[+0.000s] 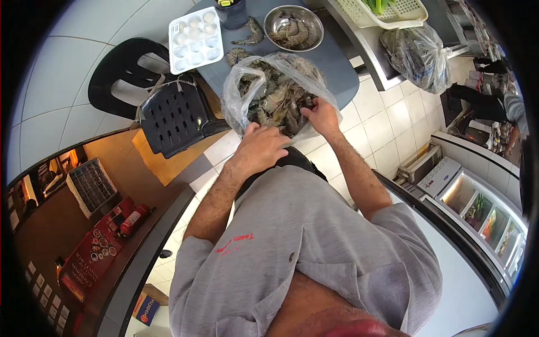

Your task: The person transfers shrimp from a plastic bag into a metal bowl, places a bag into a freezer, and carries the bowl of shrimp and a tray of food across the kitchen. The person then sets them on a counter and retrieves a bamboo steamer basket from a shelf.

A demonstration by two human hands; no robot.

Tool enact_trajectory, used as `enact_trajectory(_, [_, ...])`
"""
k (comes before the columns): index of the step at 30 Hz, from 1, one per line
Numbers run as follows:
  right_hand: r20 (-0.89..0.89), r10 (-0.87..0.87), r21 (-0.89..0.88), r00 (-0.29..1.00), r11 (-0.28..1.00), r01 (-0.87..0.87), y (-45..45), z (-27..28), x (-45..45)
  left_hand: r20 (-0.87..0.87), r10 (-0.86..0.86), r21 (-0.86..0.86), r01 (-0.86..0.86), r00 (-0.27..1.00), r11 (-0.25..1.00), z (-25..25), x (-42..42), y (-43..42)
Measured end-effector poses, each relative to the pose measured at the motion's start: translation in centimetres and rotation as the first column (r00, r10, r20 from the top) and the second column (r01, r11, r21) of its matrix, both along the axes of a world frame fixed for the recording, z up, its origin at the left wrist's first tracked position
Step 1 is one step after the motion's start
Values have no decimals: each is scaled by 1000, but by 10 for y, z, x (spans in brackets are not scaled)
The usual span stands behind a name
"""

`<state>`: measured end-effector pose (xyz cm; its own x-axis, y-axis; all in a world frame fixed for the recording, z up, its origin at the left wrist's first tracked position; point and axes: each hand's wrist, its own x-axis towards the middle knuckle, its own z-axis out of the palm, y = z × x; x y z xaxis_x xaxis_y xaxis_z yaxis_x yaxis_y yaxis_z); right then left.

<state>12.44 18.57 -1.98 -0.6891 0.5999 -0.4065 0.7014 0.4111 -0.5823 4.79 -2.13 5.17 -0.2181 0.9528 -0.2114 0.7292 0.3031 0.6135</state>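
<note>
A clear plastic bag [229, 101] full of raw grey shrimp [275, 104] lies open at the near edge of the grey table [342, 84]. My left hand [261, 148] is curled at the bag's near rim, its fingertips against the plastic and partly hidden. At the right side of the opening, my right hand [322, 117] pinches a shrimp among the pile with thumb and fingers. Behind the bag, a steel bowl [271, 37] holds several shrimp. One loose shrimp [254, 32] rests on the table left of the bowl, and another [237, 55] touches the bag's far left side.
A white tray of round pale items [173, 33] and a dark container [233, 17] stand at the table's back left. Left is a black chair [174, 118]. To the right, a metal counter [387, 78] carries a cream basket [412, 19] and a filled plastic bag [418, 56]. Another person [477, 98] is far right.
</note>
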Motion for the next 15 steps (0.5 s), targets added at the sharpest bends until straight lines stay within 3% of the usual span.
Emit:
enact_trajectory(5, [-2,40,34,999,999,-39,2,-15,-1,-1,236,15,-236,972,972,1,-16,-9])
enact_trajectory(7, [-4,48,30,999,998,-48,1,-14,-2,-23,248,-1,-248,968,969,2,-17,-7])
enact_trajectory(9, [-89,10,67,996,998,-4,-4,-14,1,-35,343,11,-343,939,939,1,-14,-6])
enact_trajectory(15, [-113,-16,135,994,990,31,-4,-8,4,-40,373,-10,-374,927,927,6,-13,3])
